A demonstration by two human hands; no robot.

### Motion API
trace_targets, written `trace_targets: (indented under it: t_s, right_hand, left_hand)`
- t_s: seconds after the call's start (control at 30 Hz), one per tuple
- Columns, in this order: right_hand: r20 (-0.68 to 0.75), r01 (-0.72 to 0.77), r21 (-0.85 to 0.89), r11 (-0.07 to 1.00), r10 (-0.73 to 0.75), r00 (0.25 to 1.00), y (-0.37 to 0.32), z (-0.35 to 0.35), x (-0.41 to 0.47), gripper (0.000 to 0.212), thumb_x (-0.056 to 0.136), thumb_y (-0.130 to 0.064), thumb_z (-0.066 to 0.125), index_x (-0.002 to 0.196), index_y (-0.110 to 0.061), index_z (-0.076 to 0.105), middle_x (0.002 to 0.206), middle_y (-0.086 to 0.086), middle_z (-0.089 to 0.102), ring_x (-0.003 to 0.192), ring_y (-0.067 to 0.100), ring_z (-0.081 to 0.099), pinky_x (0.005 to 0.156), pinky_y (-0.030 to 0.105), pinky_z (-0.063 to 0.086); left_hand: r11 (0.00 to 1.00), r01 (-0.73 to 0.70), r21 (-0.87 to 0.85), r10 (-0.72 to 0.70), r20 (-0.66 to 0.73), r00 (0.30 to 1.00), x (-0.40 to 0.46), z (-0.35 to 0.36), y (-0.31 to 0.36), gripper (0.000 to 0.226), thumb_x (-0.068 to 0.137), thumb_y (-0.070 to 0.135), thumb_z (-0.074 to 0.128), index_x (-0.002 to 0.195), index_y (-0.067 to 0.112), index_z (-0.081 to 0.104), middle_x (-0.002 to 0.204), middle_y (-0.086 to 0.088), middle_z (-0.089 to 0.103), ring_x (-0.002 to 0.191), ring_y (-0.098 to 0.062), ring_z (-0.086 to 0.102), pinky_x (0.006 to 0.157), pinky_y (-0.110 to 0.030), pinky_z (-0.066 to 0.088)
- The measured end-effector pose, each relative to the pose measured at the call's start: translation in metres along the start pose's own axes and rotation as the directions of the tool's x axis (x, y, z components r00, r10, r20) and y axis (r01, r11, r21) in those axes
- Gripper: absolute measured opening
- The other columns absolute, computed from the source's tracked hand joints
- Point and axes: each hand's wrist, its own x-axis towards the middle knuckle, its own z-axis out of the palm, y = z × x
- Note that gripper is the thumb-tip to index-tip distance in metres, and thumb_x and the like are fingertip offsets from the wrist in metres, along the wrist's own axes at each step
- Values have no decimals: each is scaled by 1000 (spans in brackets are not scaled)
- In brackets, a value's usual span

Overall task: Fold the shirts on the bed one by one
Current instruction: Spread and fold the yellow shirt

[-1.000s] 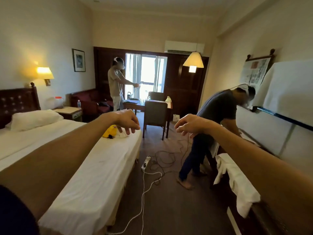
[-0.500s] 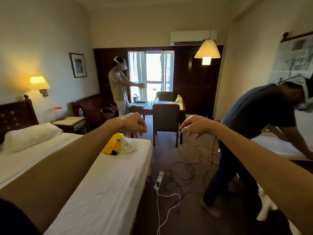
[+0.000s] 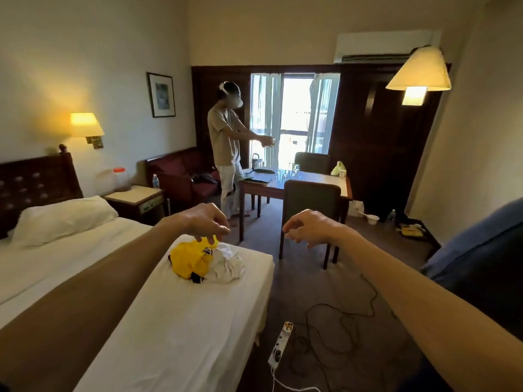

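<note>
A crumpled yellow shirt (image 3: 191,260) lies near the foot of the white bed (image 3: 181,329), with a crumpled white shirt (image 3: 227,265) bunched against its right side. My left hand (image 3: 208,220) hangs just above the yellow shirt, fingers loosely curled downward and holding nothing. My right hand (image 3: 310,226) is stretched out over the floor to the right of the bed, level with the left, fingers also loosely curled and empty.
A power strip (image 3: 280,346) and tangled cables (image 3: 339,321) lie on the carpet beside the bed. A chair (image 3: 310,210) and wooden table (image 3: 297,182) stand beyond. One person stands by the table (image 3: 226,142); another person's dark-shirted back (image 3: 481,267) is at the right edge.
The view has swung left and come closer to the bed's foot. My left hand is now right above the yellow shirt. The person at right has slid mostly out of view.
</note>
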Motion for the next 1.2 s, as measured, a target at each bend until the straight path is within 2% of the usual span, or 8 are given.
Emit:
trace_targets:
  t_s: [0.2, 0.33, 0.57, 0.67, 0.77, 0.93, 1.03, 1.2]
  right_hand:
    - [34, 22, 7, 1000, -23, 999, 27, 4, 166, 26, 94, -24, 67, 119, -17, 68, 108, 7, 69, 98, 21, 68, 82, 39, 61]
    - [36, 47, 27, 999, -48, 998, 34, 6, 287, 21, 95, -23, 64, 116, -21, 69, 102, 3, 69, 93, 18, 68, 78, 34, 62]
    - [137, 39, 54, 998, -46, 989, 35, 45, 462, 9, 92, -26, 67, 100, -29, 70, 96, 2, 72, 90, 19, 71, 66, 30, 61]
    - [218, 60, 45, 997, -69, 974, 31, 78, 529, 14, 91, -29, 67, 105, -28, 71, 87, -3, 71, 81, 13, 69, 56, 23, 57]
    - [324, 92, 35, 995, -98, 941, 34, 121, 596, 16, 91, -28, 68, 106, -26, 71, 83, -7, 68, 77, 7, 66, 51, 18, 52]
    - [445, 146, 25, 989, -142, 884, 57, 196, 709, 24, 92, -21, 67, 114, -16, 72, 101, -1, 71, 85, 12, 66, 62, 19, 55]
    - [466, 154, 17, 988, -144, 873, 79, 243, 767, 24, 93, -20, 63, 116, -16, 72, 116, 2, 69, 103, 19, 64, 89, 32, 55]
    - [518, 181, -25, 983, -142, 844, 124, 337, 835, 24, 95, -16, 60, 114, -9, 71, 117, 10, 69, 103, 23, 62, 84, 28, 47]
  left_hand:
    - [999, 17, -45, -16, 14, 1000, 141, -19, -60, 12, 94, 28, 66, 94, 20, 76, 83, -1, 76, 76, -14, 74, 56, -24, 52]
    - [995, 53, -80, -58, -66, 996, 232, -51, -110, 11, 94, 27, 67, 94, 20, 76, 82, -1, 76, 72, -12, 72, 51, -19, 49]
    - [981, 167, -98, -176, -91, 980, 343, -75, -203, 13, 96, 26, 64, 99, 17, 73, 86, 0, 75, 76, -12, 74, 64, -29, 57]
    - [969, 213, -123, -231, -163, 959, 376, -63, -248, 13, 96, 23, 65, 94, 13, 72, 82, -2, 74, 71, -14, 72, 59, -25, 55]
    - [947, 291, -136, -312, -173, 934, 411, -40, -293, 14, 96, 22, 65, 88, 13, 72, 78, -1, 73, 67, -15, 71, 70, -32, 59]
    - [874, 449, -185, -469, -81, 880, 480, 1, -365, 14, 95, 21, 63, 81, 20, 68, 77, 2, 72, 64, -10, 68, 69, -31, 57]
    - [819, 537, -202, -557, -53, 829, 530, 28, -405, 14, 95, 25, 61, 84, 21, 69, 86, 1, 72, 78, -14, 67, 74, -31, 53]
    - [687, 681, -254, -709, -28, 705, 600, 104, -459, 18, 97, 29, 58, 105, 19, 70, 111, -1, 69, 103, -23, 63, 86, -40, 54]
